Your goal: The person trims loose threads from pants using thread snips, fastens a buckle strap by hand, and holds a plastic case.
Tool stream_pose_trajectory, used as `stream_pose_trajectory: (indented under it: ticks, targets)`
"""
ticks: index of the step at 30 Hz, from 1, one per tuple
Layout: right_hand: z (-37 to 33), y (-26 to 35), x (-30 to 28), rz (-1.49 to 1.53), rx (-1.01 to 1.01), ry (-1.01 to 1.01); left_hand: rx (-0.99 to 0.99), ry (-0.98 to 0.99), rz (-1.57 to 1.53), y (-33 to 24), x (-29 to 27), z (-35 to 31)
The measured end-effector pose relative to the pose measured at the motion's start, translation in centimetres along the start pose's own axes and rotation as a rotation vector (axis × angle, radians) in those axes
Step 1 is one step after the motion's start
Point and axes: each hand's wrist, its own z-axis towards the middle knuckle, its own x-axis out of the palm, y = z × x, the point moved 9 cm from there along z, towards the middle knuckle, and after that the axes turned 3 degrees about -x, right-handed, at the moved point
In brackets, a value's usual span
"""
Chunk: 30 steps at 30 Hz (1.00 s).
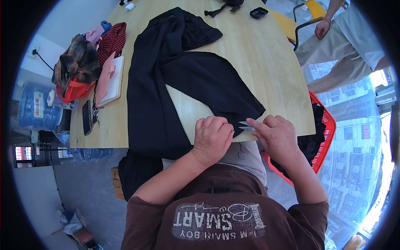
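Observation:
A pair of black trousers [143, 91] lies spread over the table, one leg bent round toward its front edge. Curled at that leg's hem is my left hand [211, 136], its fingers closed on the cloth; what is under the fingertips is hidden. Small metal thread snips [248, 126] are gripped in my right hand [276, 135], just right of the hem. Their two pointed blades are apart and aim left toward the fabric. The handles are covered by my palm.
Along the left of the wooden table [266, 71] are a pink-covered notebook [112, 81], a phone [87, 118] and a bundled plaid cloth [77, 60]. A red basket [329, 125] of dark cloth stands at the right. Another person [333, 50] is beyond it, near a yellow chair [314, 10].

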Motion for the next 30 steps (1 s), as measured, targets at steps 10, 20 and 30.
stream_pose_trajectory:
  ticks: [10,20,30]
  targets:
    - [-0.2,0.3,-0.4,0.024,-0.005,0.02,-0.053,-0.026,-0.113,0.3,-0.1,-0.2]
    - [0.1,1.1,0.2,0.029,-0.037,-0.017,-0.082,-0.03,-0.17,0.4,0.0,-0.4]
    - [-1.0,-1.4,0.6,0.279,0.179,0.006,0.038,0.524,-0.528,-3.0,-0.5,-1.3]
